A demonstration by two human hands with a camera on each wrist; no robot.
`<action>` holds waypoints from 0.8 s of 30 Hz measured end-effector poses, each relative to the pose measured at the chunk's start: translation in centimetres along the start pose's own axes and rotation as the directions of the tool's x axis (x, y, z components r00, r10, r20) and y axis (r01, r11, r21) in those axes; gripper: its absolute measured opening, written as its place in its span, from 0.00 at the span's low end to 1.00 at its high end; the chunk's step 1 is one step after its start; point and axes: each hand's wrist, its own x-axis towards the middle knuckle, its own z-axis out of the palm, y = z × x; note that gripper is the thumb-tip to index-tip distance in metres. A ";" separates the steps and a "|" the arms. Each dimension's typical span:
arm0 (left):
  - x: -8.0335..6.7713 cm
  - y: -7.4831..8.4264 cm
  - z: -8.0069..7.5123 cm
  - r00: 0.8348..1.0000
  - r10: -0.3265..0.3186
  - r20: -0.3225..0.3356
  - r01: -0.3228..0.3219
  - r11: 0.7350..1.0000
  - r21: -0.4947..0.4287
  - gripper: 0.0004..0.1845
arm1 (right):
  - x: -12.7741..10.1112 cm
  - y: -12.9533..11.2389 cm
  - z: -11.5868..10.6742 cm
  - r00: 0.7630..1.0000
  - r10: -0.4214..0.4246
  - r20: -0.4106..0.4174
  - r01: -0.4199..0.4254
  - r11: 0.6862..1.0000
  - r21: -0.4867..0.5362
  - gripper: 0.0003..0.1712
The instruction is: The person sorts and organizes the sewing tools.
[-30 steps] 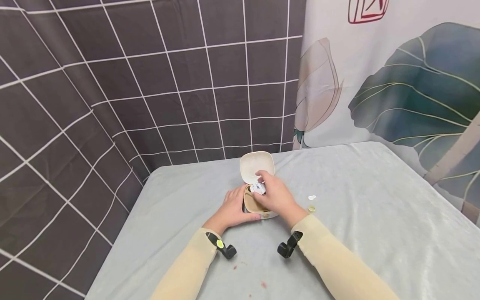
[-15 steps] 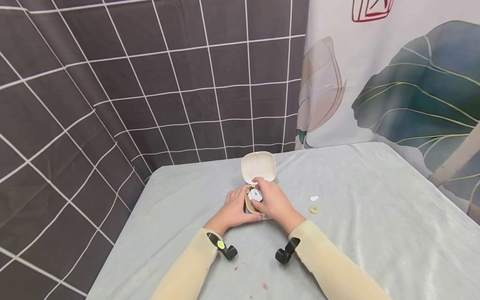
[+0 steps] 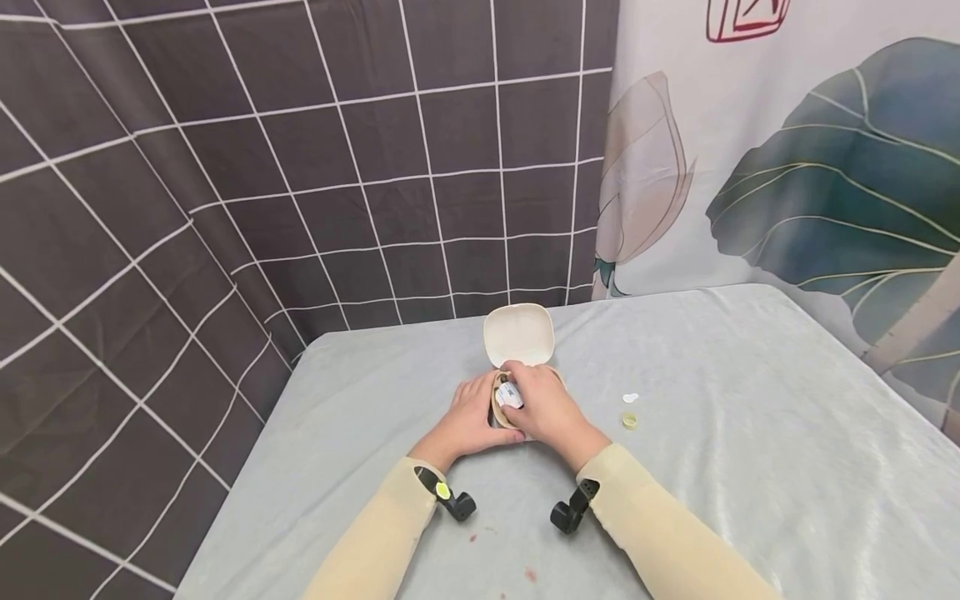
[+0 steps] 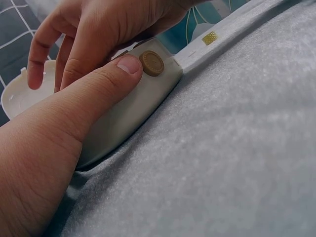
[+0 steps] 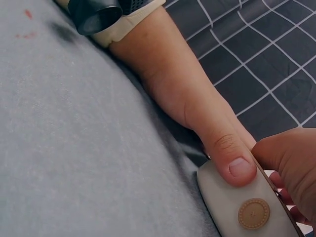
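A small cream case [image 4: 131,111] with a round tan button [image 5: 254,213] on its front stands on the grey cloth. Its lid [image 3: 519,335] is raised at the back. My left hand [image 3: 467,418] grips the case at its left side, thumb on the front wall beside the button. Over the case's interior, my right hand [image 3: 551,406] pinches a small white object with printed marks [image 3: 507,395], low inside the left part. Its exact kind is too small to tell. The right hand covers most of the interior.
To the right of the case lie a small yellow-green ring [image 3: 628,421] and a small white piece [image 3: 631,397] on the cloth-covered table [image 3: 750,467]. A dark gridded curtain [image 3: 390,167] hangs behind and at the left.
My right hand has lowered the white object into the left part of the case, turning it slightly. The left hand keeps its grip on the case.
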 end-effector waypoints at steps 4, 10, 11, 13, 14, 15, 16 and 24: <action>-0.1 -0.1 0.2 1.000 0.006 -0.005 -0.006 1.000 0.004 0.60 | -0.2 -0.1 -0.1 1.000 -0.001 0.020 0.001 1.000 -0.009 0.31; -0.1 -0.2 0.2 1.000 -0.011 0.004 0.011 1.000 0.005 0.61 | -0.3 0.0 -0.2 1.000 -0.022 0.019 0.022 1.000 0.005 0.31; -0.1 -0.2 0.2 1.000 -0.012 0.007 0.012 1.000 0.007 0.61 | -0.4 0.0 -0.3 1.000 -0.024 0.021 0.024 1.000 0.008 0.31; 0.0 -0.1 0.0 1.000 -0.015 0.013 0.015 1.000 0.005 0.61 | -0.4 0.1 -0.3 0.999 -0.026 0.025 0.025 1.000 0.011 0.31; 0.0 -0.1 0.0 1.000 -0.015 0.013 0.015 1.000 0.006 0.61 | -0.4 0.1 -0.4 0.999 -0.027 0.028 0.026 1.000 0.012 0.31; 0.0 -0.1 -0.1 1.000 -0.016 0.014 0.016 1.000 0.005 0.61 | -0.4 0.1 -0.4 0.999 -0.028 0.030 0.028 1.000 0.013 0.31; 0.1 -0.1 -0.2 1.000 -0.018 0.014 0.017 1.000 0.006 0.61 | -0.4 0.1 -0.4 0.999 -0.030 0.032 0.029 1.000 0.011 0.31; 0.1 0.0 -0.1 1.000 -0.017 0.014 0.017 1.000 0.008 0.60 | -0.4 0.2 -0.7 0.998 -0.033 0.051 0.033 0.999 0.014 0.31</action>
